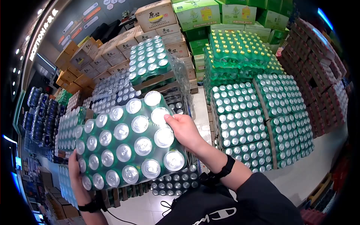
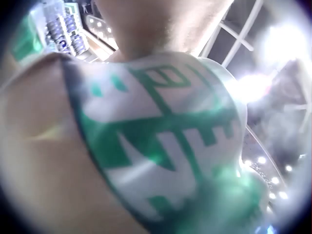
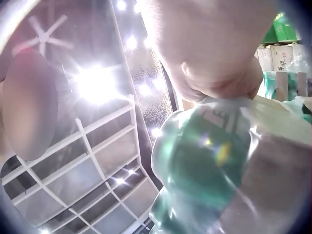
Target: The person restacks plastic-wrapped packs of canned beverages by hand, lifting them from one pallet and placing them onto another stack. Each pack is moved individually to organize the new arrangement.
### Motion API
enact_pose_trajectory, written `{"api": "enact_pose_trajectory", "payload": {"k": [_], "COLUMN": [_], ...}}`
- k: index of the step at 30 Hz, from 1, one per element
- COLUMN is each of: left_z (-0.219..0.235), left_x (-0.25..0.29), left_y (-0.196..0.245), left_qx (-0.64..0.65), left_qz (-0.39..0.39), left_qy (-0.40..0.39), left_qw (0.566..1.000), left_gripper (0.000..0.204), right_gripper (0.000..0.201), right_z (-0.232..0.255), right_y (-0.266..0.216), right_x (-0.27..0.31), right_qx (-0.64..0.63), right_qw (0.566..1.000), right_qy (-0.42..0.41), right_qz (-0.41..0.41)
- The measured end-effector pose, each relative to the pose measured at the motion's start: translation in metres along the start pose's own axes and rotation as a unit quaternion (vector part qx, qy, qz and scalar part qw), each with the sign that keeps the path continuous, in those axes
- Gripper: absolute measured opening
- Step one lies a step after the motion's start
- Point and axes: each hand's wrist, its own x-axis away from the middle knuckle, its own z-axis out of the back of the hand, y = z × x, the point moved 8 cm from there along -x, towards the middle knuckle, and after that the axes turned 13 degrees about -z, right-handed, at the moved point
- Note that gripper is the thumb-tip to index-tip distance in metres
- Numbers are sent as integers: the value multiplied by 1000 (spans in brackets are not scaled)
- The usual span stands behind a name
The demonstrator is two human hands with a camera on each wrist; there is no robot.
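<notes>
A shrink-wrapped pack of green cans with silver lids is held up in front of the body, tilted, between both hands. At its left end the left hand grips the side, its fingers mostly hidden. The right hand holds the opposite end, thumb on the top edge by a can lid, other fingers out of sight. In the left wrist view, green and white cans fill the middle below the left hand. The right wrist view has the right hand against the wrapped pack.
Stacked green can packs stand at the right, with yellow-capped bottles behind. Another can pack tops a stack beyond the held one. Cartons rise at the back. Tiled floor shows between the stacks.
</notes>
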Motion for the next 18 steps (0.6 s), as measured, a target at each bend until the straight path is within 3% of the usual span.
{"api": "enact_pose_trajectory", "payload": {"k": [2, 5, 7, 9, 13, 14, 15, 17, 18], "left_z": [-11, -8, 8, 6, -30, -40, -56, -125, -148], "left_x": [35, 82, 108, 142, 194, 207, 219, 250, 268], "left_y": [52, 91, 105, 119, 102, 106, 105, 150, 164], "left_qx": [8, 54, -148, -321, -75, -195, -165, -104, -56], "left_qz": [-40, -13, -92, -147, -135, -175, -176, -180, -165], "left_qy": [-19, 31, 46, 45, 52, 42, -8, -96, -77], "left_qw": [999, 998, 984, 935, 987, 964, 970, 974, 982], "left_gripper": [36, 36, 35, 34, 32, 32, 28, 24, 22], "right_gripper": [45, 46, 43, 41, 40, 41, 41, 41, 42], "right_z": [9, 24, 38, 52, 92, 107, 123, 156, 169], "right_y": [-8, -21, -30, -37, -37, -28, -19, 3, 8], "right_x": [13, 43, 76, 114, 205, 226, 245, 284, 304], "right_qx": [-8, -24, -36, -86, -102, -80, -55, -26, -45], "right_qw": [1000, 999, 999, 996, 995, 996, 996, 992, 986], "right_qy": [-10, -17, -13, -20, 2, 33, 61, 123, 158], "right_qz": [15, 22, 14, 13, 14, 15, 16, -12, -31]}}
